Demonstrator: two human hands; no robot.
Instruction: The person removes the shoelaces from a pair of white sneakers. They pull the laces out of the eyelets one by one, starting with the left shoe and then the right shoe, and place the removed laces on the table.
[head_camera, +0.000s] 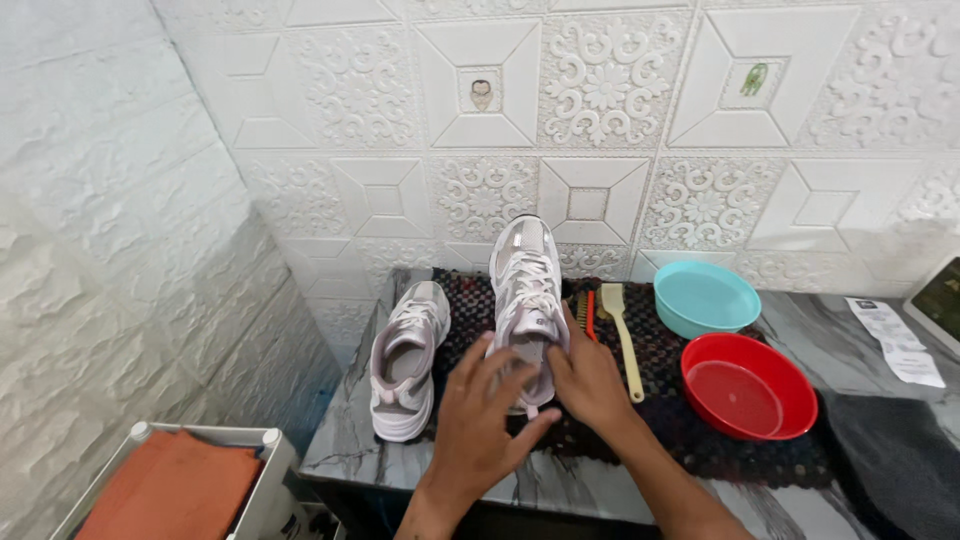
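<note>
While beside brushes (612, 330), gripped sneaker (527, 300)

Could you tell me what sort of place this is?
Probably a home shoe-cleaning corner: a marble-look counter against embossed white wall panels, with white sneakers, brushes and two plastic basins laid out.

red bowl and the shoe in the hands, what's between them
In the head view, a cream brush and a darker brush lie on the mat between the red bowl and the shoe.

White and pale lilac sneaker (527, 290) with white laces, upright on the dark woven mat, toe toward the wall, heel end under my hands, its twin sneaker (405, 360) just left
</note>
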